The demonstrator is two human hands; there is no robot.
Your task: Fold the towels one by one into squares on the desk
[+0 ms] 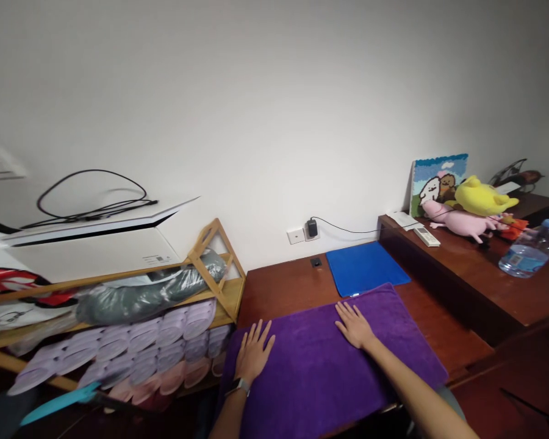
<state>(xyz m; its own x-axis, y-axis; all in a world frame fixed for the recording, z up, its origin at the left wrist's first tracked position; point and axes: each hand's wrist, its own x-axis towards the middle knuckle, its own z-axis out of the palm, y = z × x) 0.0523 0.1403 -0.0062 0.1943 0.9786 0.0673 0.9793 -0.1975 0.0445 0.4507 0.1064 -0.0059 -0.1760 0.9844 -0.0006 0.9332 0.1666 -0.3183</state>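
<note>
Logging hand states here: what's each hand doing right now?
Left hand: open, palm down on the purple cloth.
Right hand: open, palm down on the same cloth.

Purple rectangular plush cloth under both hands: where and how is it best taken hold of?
The purple rectangular plush cloth is probably best pinched by its far edge, from the far side: it lies thin and spread out, and the left hand and right hand rest flat near that edge. At the far right corner, avoid catching the blue rectangular cloth underneath.
</note>
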